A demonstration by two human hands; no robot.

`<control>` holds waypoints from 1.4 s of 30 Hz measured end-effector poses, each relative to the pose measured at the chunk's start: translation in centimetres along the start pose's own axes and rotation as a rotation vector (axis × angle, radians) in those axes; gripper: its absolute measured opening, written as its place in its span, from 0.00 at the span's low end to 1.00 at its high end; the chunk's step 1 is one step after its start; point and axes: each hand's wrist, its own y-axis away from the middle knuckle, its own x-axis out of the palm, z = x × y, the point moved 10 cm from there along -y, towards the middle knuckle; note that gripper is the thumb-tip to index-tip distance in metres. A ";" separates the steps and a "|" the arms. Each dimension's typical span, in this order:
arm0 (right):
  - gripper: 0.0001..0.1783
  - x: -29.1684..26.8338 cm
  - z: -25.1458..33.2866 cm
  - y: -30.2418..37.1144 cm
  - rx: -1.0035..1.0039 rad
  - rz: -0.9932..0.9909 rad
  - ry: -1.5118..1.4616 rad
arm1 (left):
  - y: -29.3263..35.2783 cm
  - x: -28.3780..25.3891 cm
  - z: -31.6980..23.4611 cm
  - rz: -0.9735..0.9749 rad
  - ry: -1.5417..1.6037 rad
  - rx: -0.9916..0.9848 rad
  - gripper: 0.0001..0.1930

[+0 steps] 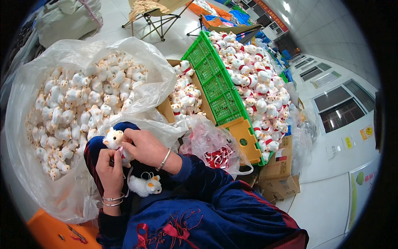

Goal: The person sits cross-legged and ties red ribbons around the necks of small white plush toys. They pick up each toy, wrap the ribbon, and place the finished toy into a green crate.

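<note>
Between my two hands is a small white plush toy with orange ears, held upright over my knee. My left hand pinches at its neck, where a bit of red ribbon shows. From the other side my right hand closes its fingers on the toy's neck; the fingertips partly hide the ribbon. A second white plush toy with a loop of thin cord lies on its side in my lap, below my hands. Just right of my right forearm, a clear plastic bag contains red ribbon pieces.
A large clear sack full of white plush toys stands at left. A cardboard box and a green crate hold toys with red ribbons. An orange stool with scissors is lower left. Folding chairs stand behind.
</note>
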 end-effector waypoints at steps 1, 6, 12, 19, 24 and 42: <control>0.09 0.1 -0.5 0.1 0.073 0.056 -0.032 | 0.2 0.3 0.2 0.009 0.005 0.006 0.07; 0.08 2.2 -1.0 1.3 0.280 0.283 -0.262 | 1.3 -0.2 0.4 0.007 -0.043 0.081 0.08; 0.09 3.3 -1.3 2.1 0.375 0.353 -0.357 | 2.1 -0.7 0.0 -0.015 -0.033 0.083 0.07; 0.09 5.1 -3.0 2.5 0.457 0.395 -0.458 | 1.7 -1.8 -1.4 -0.093 -0.114 0.264 0.03; 0.08 4.5 -3.6 2.8 0.568 0.435 -0.472 | 1.9 -0.5 1.4 -0.028 0.194 -0.046 0.06; 0.08 4.8 -4.3 2.6 0.601 0.454 -0.686 | 2.2 0.0 2.2 0.060 0.261 -0.167 0.08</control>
